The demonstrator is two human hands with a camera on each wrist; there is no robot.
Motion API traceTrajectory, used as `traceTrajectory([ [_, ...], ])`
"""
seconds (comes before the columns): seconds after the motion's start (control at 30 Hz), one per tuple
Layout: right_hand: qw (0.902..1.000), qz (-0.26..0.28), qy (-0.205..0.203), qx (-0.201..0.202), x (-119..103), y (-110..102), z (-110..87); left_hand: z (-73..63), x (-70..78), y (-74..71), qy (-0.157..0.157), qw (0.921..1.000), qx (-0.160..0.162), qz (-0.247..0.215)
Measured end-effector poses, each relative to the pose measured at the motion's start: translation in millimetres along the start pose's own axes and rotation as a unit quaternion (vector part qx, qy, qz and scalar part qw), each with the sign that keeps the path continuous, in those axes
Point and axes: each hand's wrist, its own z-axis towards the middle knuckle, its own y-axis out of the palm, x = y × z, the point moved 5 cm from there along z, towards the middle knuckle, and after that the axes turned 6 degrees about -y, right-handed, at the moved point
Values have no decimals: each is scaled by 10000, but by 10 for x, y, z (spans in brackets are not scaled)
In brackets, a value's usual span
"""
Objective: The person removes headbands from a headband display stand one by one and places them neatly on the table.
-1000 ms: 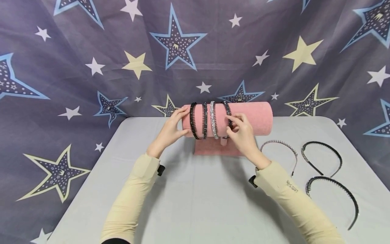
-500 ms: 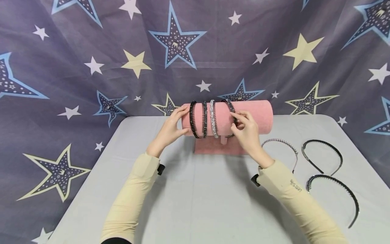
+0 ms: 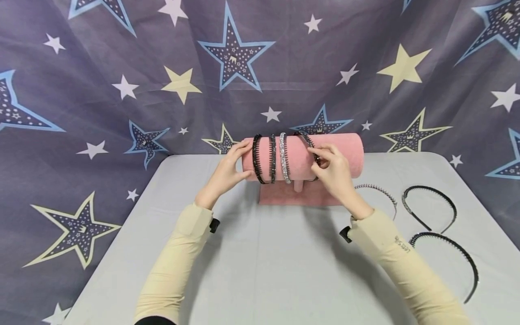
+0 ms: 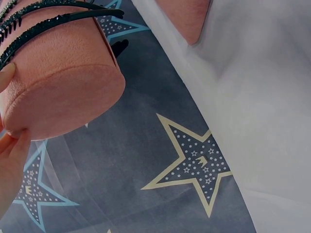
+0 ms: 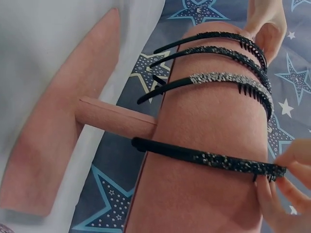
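My left hand (image 3: 223, 178) grips the left end of a pink padded roll (image 3: 298, 158), thumb in front and fingers over the top. Around that roll sit a black glittery headband (image 3: 256, 158), a second dark headband (image 3: 272, 160) and a silver sparkly headband (image 3: 283, 158). Farther right, my right hand (image 3: 336, 174) pinches a black headband with dark glitter (image 5: 228, 162) between thumb and fingers. This one lies across the roll at a slant, its near side farther right than its top. Its plain end (image 5: 141, 144) reaches past the roll's underside near the post (image 5: 114, 119).
A pink base (image 3: 280, 196) carries the roll on the pale cloth-covered table (image 3: 260, 271). To the right lie a thin pinkish toothed headband (image 3: 375, 187), a black headband (image 3: 432, 188) and another black one (image 3: 455, 245). A star-patterned curtain (image 3: 292, 81) hangs behind.
My right hand has moved rightward along the roll, drawing the near side of the black headband with it and widening the gap to the silver one. My left hand has stayed in place.
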Motion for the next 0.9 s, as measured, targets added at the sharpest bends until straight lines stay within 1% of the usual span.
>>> traceTrajectory([
  [0.2, 9984, 204, 397, -360, 34, -11, 22, -4, -3, 3, 1, 10000, -16, 0],
  [0.37, 9960, 347, 647, -503, 42, -20, 35, -1, -6, -1, -10, 10000, -13, -11],
  [0.63, 9911, 618, 1049, -546, 63, -29, 45, -1, -21, -5, -69, 10000, -17, 37],
  [0.77, 9896, 730, 1146, -474, 83, -46, 37, -1, -22, -5, -22, 10000, 0, 10],
  [0.9, 9892, 730, 1205, -393, 108, -72, 19, -1, -16, -1, 21, 10000, -7, -12],
])
